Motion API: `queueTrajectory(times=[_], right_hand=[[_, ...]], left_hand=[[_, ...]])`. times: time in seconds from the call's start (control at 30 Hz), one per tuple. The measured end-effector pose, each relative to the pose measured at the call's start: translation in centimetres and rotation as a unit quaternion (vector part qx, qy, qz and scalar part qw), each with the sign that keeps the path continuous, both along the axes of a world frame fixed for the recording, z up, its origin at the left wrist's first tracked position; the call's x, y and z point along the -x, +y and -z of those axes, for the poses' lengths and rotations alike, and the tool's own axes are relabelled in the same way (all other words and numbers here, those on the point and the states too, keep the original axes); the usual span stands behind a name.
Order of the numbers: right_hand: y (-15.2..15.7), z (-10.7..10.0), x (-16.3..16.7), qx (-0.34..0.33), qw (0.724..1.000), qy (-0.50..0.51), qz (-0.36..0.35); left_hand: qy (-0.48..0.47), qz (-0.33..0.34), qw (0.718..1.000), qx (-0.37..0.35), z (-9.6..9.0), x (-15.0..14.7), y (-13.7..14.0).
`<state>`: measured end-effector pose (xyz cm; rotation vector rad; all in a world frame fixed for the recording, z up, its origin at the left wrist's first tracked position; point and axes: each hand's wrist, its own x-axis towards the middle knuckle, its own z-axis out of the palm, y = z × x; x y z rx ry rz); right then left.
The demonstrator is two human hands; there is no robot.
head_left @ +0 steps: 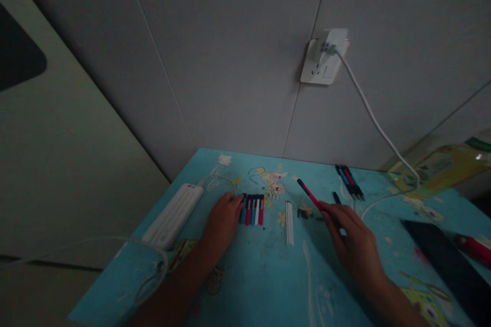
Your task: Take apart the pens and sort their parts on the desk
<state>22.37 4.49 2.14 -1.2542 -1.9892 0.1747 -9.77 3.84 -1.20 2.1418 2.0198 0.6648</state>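
Observation:
A row of short red, blue and white pen barrels with dark ends [252, 210] lies near the middle of the table. My left hand [224, 219] is at the row's left end, its fingers closed against the leftmost blue barrel [243, 211]. Between thumb and fingers, my right hand [351, 232] pinches a red pen with a dark end [310, 195], tilted up to the left above the table. Thin white rods [289, 222] lie side by side between the hands. Small dark pieces [303, 213] rest beside them, partly in shadow.
Several dark-tipped pens [350, 182] lie near the wall. A white power strip [174, 217] with cables is at left. At right are a dark flat strip [441, 260], a red object [475, 250] and a yellowish clear bag [441, 168]. A white cable [370, 112] hangs from the wall socket.

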Motion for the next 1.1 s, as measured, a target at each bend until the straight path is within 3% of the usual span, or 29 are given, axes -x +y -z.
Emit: queueTrajectory(times=[0.27, 0.47, 0.57, 0.67, 0.77, 0.9, 1.0, 1.1], right_hand=[[-0.4, 0.7, 0.0, 0.005, 0.999, -0.011, -0.046], [-0.4, 0.7, -0.2, 0.034, 0.997, -0.002, -0.067], [-0.9, 0.5, 0.6, 0.063, 0.993, 0.017, -0.095], [-1.5, 0.1, 2.1, 0.100, 0.983, 0.053, -0.148], [-1.9, -0.5, 3.3, 0.140, 0.969, 0.104, -0.174], [-2.3, -1.1, 3.5, 0.197, 0.951, 0.178, -0.158], [-2.6, -1.5, 3.2, 0.240, 0.936, 0.190, -0.175], [-2.8, -1.6, 3.0, 0.255, 0.933, 0.178, -0.182]], left_hand=[[-0.005, -0.003, 1.000, -0.012, 0.4, 0.1, 0.2], [0.013, 0.005, 0.996, -0.086, -0.1, -0.2, -0.2], [0.045, 0.062, 0.983, -0.168, -1.8, -1.6, -0.7], [0.106, 0.197, 0.946, -0.235, -4.0, -4.4, -1.2], [0.153, 0.290, 0.914, -0.238, -5.4, -7.5, -1.4], [0.200, 0.333, 0.886, -0.252, -5.4, -9.4, -1.5], [0.221, 0.365, 0.869, -0.251, -4.7, -8.8, -1.8], [0.218, 0.366, 0.870, -0.249, -4.2, -7.7, -2.1]])
